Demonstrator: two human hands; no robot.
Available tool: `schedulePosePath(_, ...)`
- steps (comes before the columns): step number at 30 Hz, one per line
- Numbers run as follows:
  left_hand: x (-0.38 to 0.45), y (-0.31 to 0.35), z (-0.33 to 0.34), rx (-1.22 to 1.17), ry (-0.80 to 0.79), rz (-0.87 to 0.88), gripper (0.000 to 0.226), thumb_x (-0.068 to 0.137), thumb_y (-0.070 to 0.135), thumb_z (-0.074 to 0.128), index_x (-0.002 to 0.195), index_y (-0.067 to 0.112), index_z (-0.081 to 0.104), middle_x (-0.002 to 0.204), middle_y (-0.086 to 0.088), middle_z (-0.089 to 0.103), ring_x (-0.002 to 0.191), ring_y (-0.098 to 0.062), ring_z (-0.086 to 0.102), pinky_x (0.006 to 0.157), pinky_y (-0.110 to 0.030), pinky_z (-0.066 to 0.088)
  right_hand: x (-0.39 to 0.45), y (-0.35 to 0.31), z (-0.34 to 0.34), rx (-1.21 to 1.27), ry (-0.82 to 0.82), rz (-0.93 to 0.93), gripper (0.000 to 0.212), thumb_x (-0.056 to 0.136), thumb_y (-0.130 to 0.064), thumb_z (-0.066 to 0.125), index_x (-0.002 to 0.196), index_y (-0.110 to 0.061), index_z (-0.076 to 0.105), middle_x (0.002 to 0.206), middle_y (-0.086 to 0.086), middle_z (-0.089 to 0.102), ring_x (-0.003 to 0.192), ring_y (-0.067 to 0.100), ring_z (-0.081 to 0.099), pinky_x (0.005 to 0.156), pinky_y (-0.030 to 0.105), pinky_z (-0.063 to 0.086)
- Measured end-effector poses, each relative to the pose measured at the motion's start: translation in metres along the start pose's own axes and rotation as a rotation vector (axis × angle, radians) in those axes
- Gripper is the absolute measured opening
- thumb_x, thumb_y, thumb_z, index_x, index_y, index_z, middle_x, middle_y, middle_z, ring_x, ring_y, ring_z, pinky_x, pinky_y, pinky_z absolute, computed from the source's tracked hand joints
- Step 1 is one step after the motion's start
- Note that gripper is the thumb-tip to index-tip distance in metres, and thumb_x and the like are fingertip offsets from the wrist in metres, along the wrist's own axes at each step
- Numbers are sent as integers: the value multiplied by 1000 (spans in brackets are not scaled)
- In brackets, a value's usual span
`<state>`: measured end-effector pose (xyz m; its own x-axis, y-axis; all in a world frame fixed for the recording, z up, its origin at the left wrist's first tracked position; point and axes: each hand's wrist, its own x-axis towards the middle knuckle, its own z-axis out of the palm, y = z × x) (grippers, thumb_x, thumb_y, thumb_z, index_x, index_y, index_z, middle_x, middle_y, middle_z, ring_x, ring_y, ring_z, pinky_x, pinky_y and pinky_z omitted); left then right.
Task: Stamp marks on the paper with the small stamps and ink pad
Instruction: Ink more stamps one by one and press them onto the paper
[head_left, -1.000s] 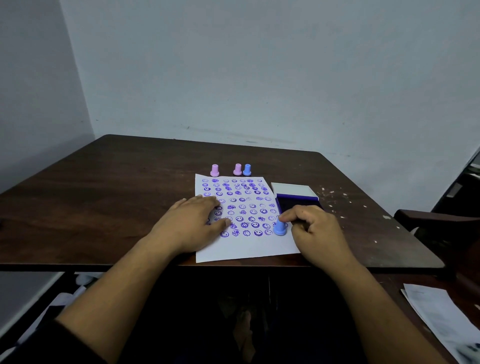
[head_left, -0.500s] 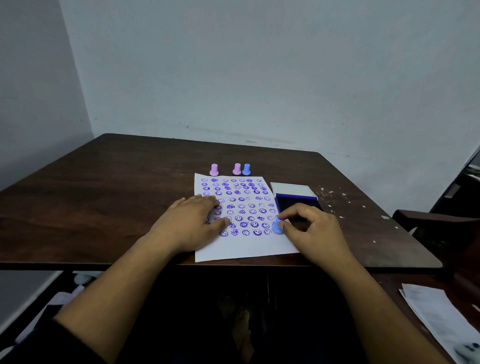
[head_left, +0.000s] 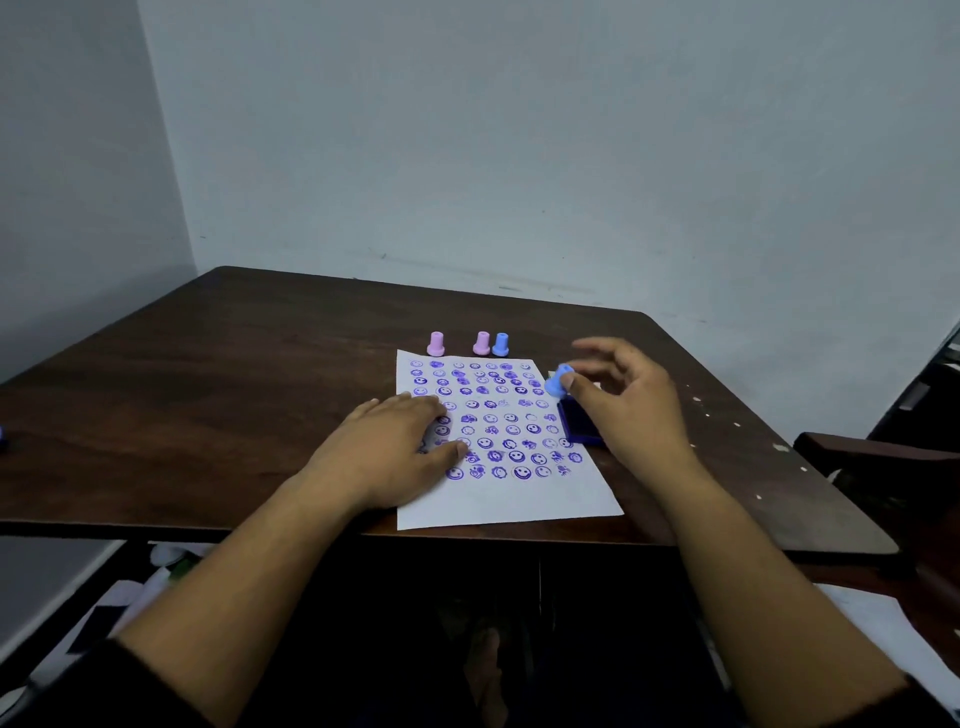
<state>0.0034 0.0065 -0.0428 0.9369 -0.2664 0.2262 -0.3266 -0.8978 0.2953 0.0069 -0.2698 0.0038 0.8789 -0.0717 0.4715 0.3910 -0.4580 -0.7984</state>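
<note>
A white paper (head_left: 498, 493) covered with rows of purple stamped faces lies at the table's near edge. My left hand (head_left: 384, 452) rests flat on its left side, fingers spread. My right hand (head_left: 623, 410) holds a small blue stamp (head_left: 557, 382) between thumb and fingertips, tilted, above the paper's right edge. Just below it sits the dark blue ink pad (head_left: 579, 428), partly hidden by that hand. Two pink stamps (head_left: 435, 344) (head_left: 481, 343) and another blue stamp (head_left: 501, 345) stand upright beyond the paper's far edge.
The dark wooden table (head_left: 208, 395) meets pale walls at the back and left. A dark chair arm (head_left: 878, 457) juts in at the right. White specks dot the table's right side. Papers (head_left: 904, 639) lie on the floor lower right.
My right hand has lifted the blue stamp off the paper's lower right and carried it up and away toward the far end of the ink pad. My left hand stays put.
</note>
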Motion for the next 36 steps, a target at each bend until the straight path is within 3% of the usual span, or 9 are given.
schedulePosePath(3, -1, 0, -2, -6, -3, 1, 76, 82, 81, 32, 138, 33, 49, 138, 9, 57, 129, -10, 46, 112, -41, 28, 33, -8, 21, -15, -41, -15, 32, 91, -15, 80, 111, -38, 71, 96, -14, 81, 93, -3, 75, 84, 21, 57)
schedulePosePath(8, -3, 2, -2, 7, 20, 5, 71, 87, 75, 38, 139, 30, 49, 143, 7, 54, 136, -13, 40, 114, -41, 24, 81, -16, 61, -135, -126, -48, 28, 92, -14, 73, 112, -33, 71, 91, -18, 76, 78, -9, 73, 67, 9, 54)
schedulePosePath(14, -3, 2, 0, 2, 20, -12, 69, 90, 72, 42, 143, 28, 46, 150, 6, 48, 145, -15, 30, 119, -42, 17, 120, -10, 103, -281, -225, -40, 35, 91, -7, 60, 117, -29, 69, 98, -15, 73, 63, -5, 74, 55, 10, 54)
schedulePosePath(16, -3, 2, 1, -1, 17, -16, 71, 89, 72, 41, 145, 27, 44, 153, 6, 45, 146, -15, 28, 119, -42, 15, 129, -7, 113, -373, -261, -50, 37, 91, -10, 61, 121, -29, 69, 92, -22, 71, 61, -3, 74, 62, 14, 56)
schedulePosePath(18, -3, 3, 1, -1, 17, -15, 72, 89, 72, 41, 146, 27, 43, 154, 6, 44, 147, -15, 27, 119, -42, 14, 135, -5, 119, -480, -290, -62, 39, 89, -13, 61, 124, -28, 70, 87, -23, 71, 71, 1, 76, 82, 27, 59)
schedulePosePath(21, -3, 3, 1, 10, 17, -11, 73, 90, 72, 41, 147, 27, 42, 156, 6, 42, 147, -16, 26, 120, -42, 14, 142, 1, 128, -568, -309, -78, 41, 89, -17, 61, 129, -25, 70, 105, -14, 79, 97, 14, 77, 100, 40, 56)
schedulePosePath(24, -3, 4, 1, 15, 8, -13, 74, 91, 71, 40, 149, 26, 40, 158, 7, 39, 148, -16, 25, 121, -43, 13, 149, 7, 134, -579, -324, -73, 40, 91, -19, 64, 131, -25, 69, 115, -9, 80, 102, 19, 77, 102, 43, 55)
schedulePosePath(36, -4, 6, -2, 18, -4, -13, 73, 92, 70, 40, 149, 26, 39, 159, 7, 37, 149, -15, 23, 121, -43, 13, 153, 20, 144, -653, -354, -82, 41, 92, -26, 73, 133, -24, 70, 123, -3, 79, 119, 20, 70, 107, 40, 51)
